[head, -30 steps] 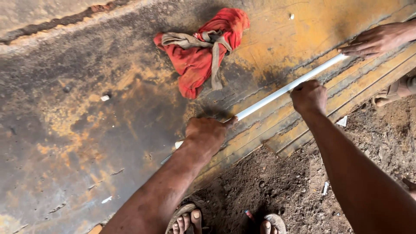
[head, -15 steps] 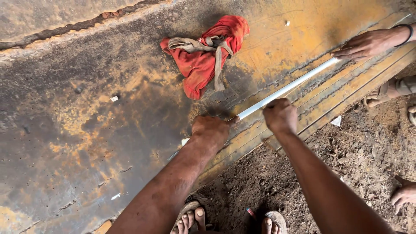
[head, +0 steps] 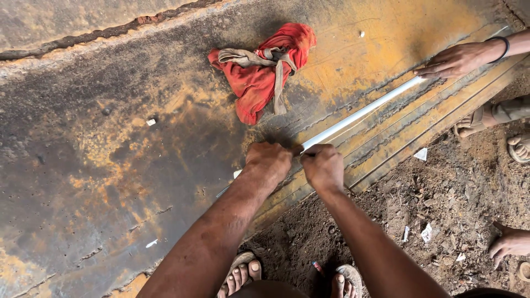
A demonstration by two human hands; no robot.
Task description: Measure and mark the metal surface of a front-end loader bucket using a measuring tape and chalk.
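Head view: we look down on a large rusty steel plate (head: pixel 110 165), mottled orange and dark grey, with bare soil (head: pixel 441 198) along its lower right edge. A long thin white straightedge (head: pixel 359 114) lies diagonally across the plate near that edge. Our left hand (head: pixel 269 161) is closed and pressed down over the strip's lower stretch; a short white end shows just beyond the wrist. Our right hand (head: pixel 323 167) is curled shut just beside it, touching the strip; what the fingers pinch we cannot tell. At the far upper end another person's hand (head: pixel 455 59), a dark band on the wrist, rests fingertips on the strip. A crumpled red cloth (head: pixel 259 69) with a greyish strap lies on the plate, well apart from the strip. Sandalled feet (head: pixel 245 273) show below.
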